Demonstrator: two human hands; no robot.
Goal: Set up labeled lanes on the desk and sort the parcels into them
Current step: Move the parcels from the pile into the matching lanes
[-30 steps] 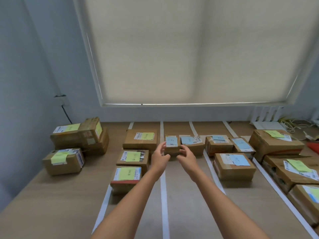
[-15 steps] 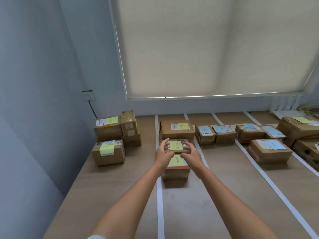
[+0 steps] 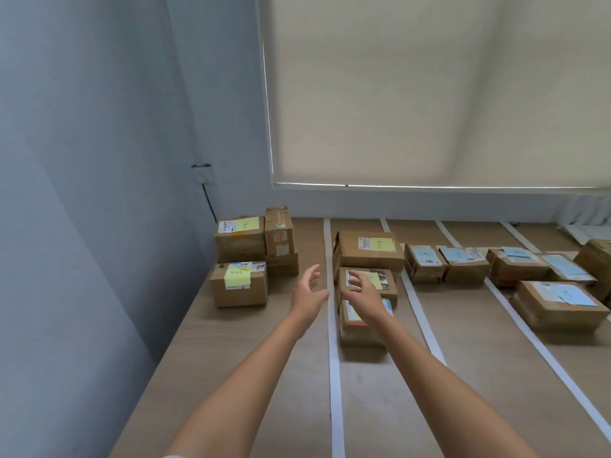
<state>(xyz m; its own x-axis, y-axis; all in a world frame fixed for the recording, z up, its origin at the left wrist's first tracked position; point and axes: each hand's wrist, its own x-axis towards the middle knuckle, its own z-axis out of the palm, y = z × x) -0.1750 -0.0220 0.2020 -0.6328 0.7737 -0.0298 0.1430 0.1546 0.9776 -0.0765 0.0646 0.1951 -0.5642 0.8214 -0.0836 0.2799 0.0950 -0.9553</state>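
White tape strips [image 3: 334, 368] divide the wooden desk [image 3: 251, 375] into lanes. My left hand [image 3: 309, 294] hovers open over the leftmost lane, holding nothing. My right hand [image 3: 362, 292] hovers open above a small yellow-noted parcel [image 3: 385, 280] in the second lane, partly hiding it and the parcel [image 3: 358, 328] in front of it. A bigger yellow-noted box [image 3: 368, 251] stands behind them. At the far left, a yellow-noted parcel [image 3: 238, 284] sits in front of a stack of boxes [image 3: 254, 239].
Blue-noted parcels [image 3: 425, 262] fill the lanes further right, a larger one [image 3: 558, 304] among them. The grey wall [image 3: 99, 193] borders the desk's left edge, with a socket and cable [image 3: 204, 180]. A closed window blind [image 3: 429, 94] hangs behind the desk.
The view has swung left. Both hands moved left from the blue-noted parcels to the yellow-noted lane, and now spread apart, the left hand passing over the tape strip.
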